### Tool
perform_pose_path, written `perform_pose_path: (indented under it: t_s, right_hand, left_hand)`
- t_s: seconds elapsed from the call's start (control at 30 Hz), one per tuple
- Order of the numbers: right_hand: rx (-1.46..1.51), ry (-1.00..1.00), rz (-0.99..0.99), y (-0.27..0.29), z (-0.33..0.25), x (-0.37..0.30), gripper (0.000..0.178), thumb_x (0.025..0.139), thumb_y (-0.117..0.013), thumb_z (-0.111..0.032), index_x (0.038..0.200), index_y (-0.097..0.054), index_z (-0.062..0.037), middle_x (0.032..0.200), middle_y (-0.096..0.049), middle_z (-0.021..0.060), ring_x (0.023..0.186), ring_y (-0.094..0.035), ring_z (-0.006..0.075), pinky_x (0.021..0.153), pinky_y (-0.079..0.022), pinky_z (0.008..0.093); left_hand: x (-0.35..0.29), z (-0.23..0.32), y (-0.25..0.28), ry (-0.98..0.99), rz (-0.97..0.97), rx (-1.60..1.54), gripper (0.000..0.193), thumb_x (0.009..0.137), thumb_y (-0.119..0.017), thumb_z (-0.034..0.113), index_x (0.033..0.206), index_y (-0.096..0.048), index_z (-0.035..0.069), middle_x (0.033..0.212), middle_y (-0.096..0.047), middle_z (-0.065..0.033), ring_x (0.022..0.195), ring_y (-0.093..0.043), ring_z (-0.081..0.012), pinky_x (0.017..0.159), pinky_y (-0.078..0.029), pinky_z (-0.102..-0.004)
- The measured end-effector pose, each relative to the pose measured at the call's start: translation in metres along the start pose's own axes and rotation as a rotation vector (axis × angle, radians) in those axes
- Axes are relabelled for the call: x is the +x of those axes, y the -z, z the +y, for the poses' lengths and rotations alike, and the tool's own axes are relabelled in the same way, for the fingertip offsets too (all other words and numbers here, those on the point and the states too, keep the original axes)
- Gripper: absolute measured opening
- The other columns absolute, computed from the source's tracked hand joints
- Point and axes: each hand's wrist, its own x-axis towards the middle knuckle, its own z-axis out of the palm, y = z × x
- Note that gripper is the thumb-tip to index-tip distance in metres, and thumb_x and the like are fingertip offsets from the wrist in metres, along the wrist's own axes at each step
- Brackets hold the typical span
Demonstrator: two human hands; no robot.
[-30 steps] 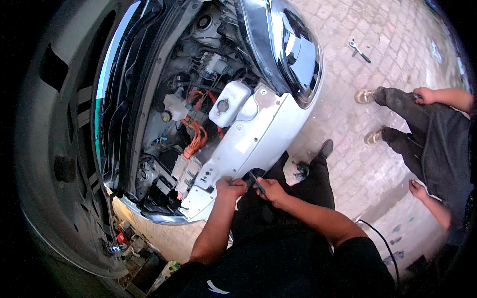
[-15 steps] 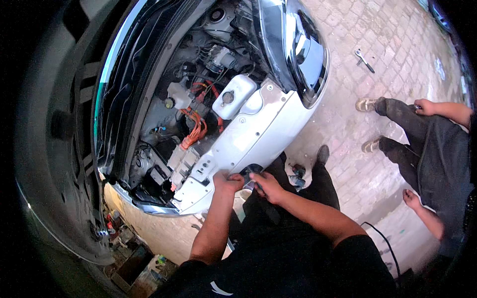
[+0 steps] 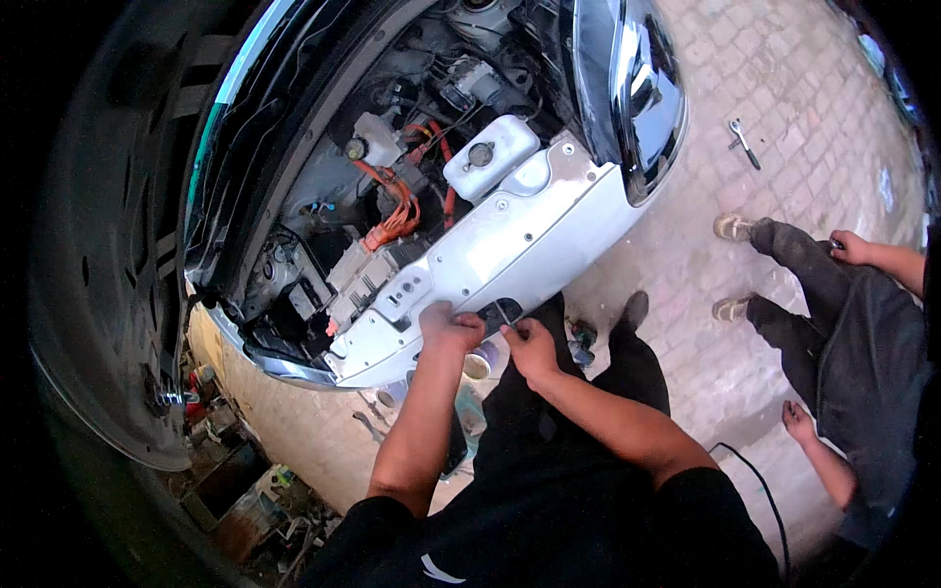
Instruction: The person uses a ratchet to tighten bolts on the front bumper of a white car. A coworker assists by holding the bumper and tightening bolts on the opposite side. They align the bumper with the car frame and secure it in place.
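The white front panel (image 3: 490,257) of a car spans the middle, its bonnet raised over the engine bay. At its front edge my left hand (image 3: 453,328) is curled in beside a dark oval opening (image 3: 499,314); what its fingers hold, if anything, is hidden. On the other side of that opening my right hand (image 3: 532,351) pinches with thumb and fingers. A thin pale rod (image 3: 503,312) rises from near its fingertips across the opening, apparently held there. Both forearms reach forward from below.
Behind the panel are a white fluid tank (image 3: 492,157) and orange cables (image 3: 394,211). A headlight (image 3: 642,98) bounds the right side. A ratchet wrench (image 3: 745,144) lies on the paving. Another person (image 3: 867,333) stands at the right. Cluttered parts (image 3: 230,480) lie lower left.
My view has shifted, so the car sits higher and further right. The right hand has turned, and a thin rod now shows at its fingertips. My left hand stays at the panel edge.
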Motion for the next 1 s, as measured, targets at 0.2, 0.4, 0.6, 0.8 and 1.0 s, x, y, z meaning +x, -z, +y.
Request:
perform_pose_path:
  t_s: [0.2, 0.4, 0.6, 0.8, 1.0]
  right_hand:
    - [1.375, -0.695, -0.85, 0.025, 0.007, 0.005, 0.038, 0.094, -0.07, -0.033, 0.111, -0.061, 0.0002, 0.085, -0.066, 0.0054, 0.061, -0.059, 0.0163, 0.058, -0.048, 0.0301]
    - [0.134, -0.049, -0.03, -0.007, 0.005, 0.001, 0.03, 0.093, -0.073, -0.029, 0.101, -0.062, -0.0022, 0.076, -0.06, 0.0042, 0.053, -0.051, 0.0119, 0.05, -0.04, 0.0273]
    - [0.956, -0.545, -0.424, 0.017, -0.041, -0.009, 0.028, 0.092, -0.073, -0.028, 0.101, -0.062, -0.0043, 0.074, -0.06, 0.0057, 0.049, -0.048, 0.0114, 0.047, -0.037, 0.0268]
    - [0.043, 0.138, 0.072, -0.012, 0.013, 0.002, 0.028, 0.094, -0.07, -0.031, 0.101, -0.064, -0.0042, 0.074, -0.059, 0.0063, 0.052, -0.05, 0.0129, 0.049, -0.04, 0.0302]
    - [1.011, -0.685, -0.591, 0.028, -0.028, 0.003, 0.034, 0.095, -0.066, -0.04, 0.099, -0.064, -0.0058, 0.064, -0.052, 0.0015, 0.048, -0.042, 0.0114, 0.044, -0.031, 0.0259]
  left_hand:
    - [0.005, 0.002, 0.008, 0.064, -0.059, -0.067, 0.016, 0.091, -0.047, 0.021, 0.086, -0.034, 0.014, 0.069, -0.032, -0.0001, 0.052, -0.036, -0.013, 0.048, -0.032, -0.0279]
    - [0.015, 0.004, 0.016, 0.038, -0.107, -0.062, 0.018, 0.088, -0.05, 0.022, 0.087, -0.035, 0.012, 0.069, -0.033, -0.0012, 0.054, -0.037, -0.0137, 0.05, -0.032, -0.0287]
    - [0.017, 0.008, 0.084, -0.031, -0.541, 0.069, 0.042, 0.083, -0.066, 0.028, 0.111, -0.057, -0.002, 0.085, -0.065, -0.0126, 0.053, -0.04, -0.014, 0.051, -0.031, -0.0283]
    - [0.049, 0.045, 0.129, -0.288, -0.427, 0.129, 0.046, 0.087, -0.073, 0.043, 0.1, -0.059, 0.001, 0.074, -0.058, -0.0038, 0.05, -0.035, -0.0111, 0.049, -0.028, -0.0265]
    - [0.059, 0.052, 0.135, -0.291, -0.383, 0.203, 0.055, 0.088, -0.075, 0.045, 0.101, -0.061, -0.007, 0.071, -0.056, -0.0026, 0.043, -0.027, -0.0096, 0.044, -0.025, -0.025]
